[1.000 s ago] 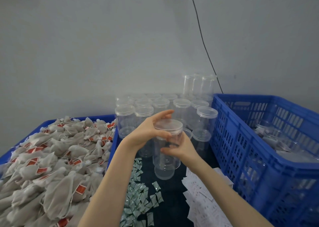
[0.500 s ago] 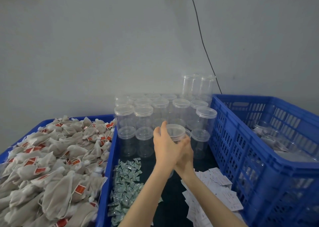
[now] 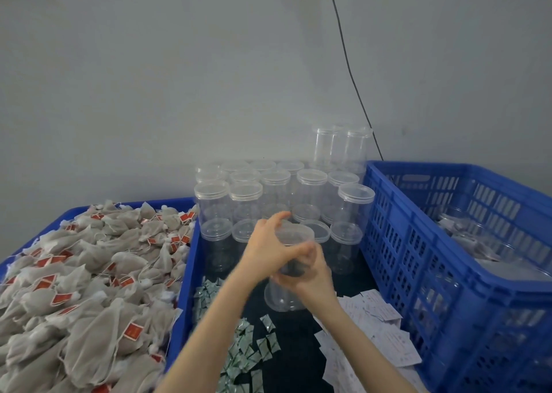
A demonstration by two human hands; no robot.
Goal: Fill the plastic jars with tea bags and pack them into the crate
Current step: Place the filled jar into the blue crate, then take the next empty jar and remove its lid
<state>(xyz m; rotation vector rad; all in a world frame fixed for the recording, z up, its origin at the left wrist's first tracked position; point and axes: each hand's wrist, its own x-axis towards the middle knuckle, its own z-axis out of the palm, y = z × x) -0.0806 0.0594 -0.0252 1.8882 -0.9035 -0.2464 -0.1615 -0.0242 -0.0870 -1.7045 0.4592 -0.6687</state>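
Head view, sole camera.

Item: clear plastic jar (image 3: pixel 286 279), empty, upright, raised above the dark work surface (image 3: pixel 292 336) in front of the stock of lidded jars (image 3: pixel 274 195). Its lid (image 3: pixel 294 232) is seated or nearly so; which, cannot be told through the blur.

Left hand (image 3: pixel 268 249): fingers curled over the lid's near rim, gripping it from above. Right hand (image 3: pixel 313 276): wrapped round the jar's mid-body from the right, fingers curled on the wall. Judged step: twisting the lid off for filling, though tightening cannot be ruled out.

Handling, judged: the jar is light, thin-walled, smooth and somewhat slippery; the wall will likely flex under a hard squeeze, so hold at mid-body with a moderate wrap and turn the lid by its rim. Unlikely to break if dropped, but apt to roll and topple neighbours.

Tea bags (image 3: pixel 89 273): a heap of soft mesh pouches with red tags in the blue tray (image 3: pixel 191 261) at left; light and limp, strings apt to snag, best taken by the pouch body.

Crate (image 3: pixel 418 243): blue, slotted, at right, just beside the jar stock; holds clear jars lying inside.

Also present: small green sachets (image 3: pixel 239 350) and white paper slips (image 3: pixel 382 333) on the dark surface; a black cable (image 3: pixel 349 72) on the wall.

Obscured: both hands motion-blurred; crate contents indistinct and cut by the right edge; tray cut off at left and bottom; rear jars overlap, so no count possible.
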